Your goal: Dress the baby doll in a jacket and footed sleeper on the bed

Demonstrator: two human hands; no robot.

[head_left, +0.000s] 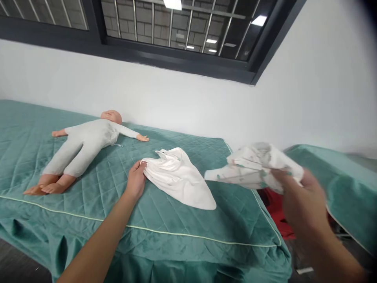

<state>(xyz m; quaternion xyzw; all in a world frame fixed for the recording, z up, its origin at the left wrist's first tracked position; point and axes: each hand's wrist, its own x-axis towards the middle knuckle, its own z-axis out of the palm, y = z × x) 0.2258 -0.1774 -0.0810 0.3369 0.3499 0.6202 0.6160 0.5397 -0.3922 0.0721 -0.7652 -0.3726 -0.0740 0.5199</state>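
My left hand point(136, 181) is closed on the near-left edge of a white baby garment point(187, 181), which lies crumpled on the green quilted bed cover point(153, 214). A small print shows faintly on its upper folds. On the right, my right hand point(304, 200) grips a bunched white baby garment point(250, 167) with a green and pink print, held up over the bed's right edge. Motion blurs that hand and part of the cloth. To the left, a baby doll point(92, 135) with a pale cloth body lies on its back, arms spread, head toward the wall.
A white wall point(176, 98) runs behind the bed, below a dark-framed barred window point(176, 55). Past a gap on the right stands another green-covered surface point(350, 192). Something red point(278, 214) shows low in that gap.
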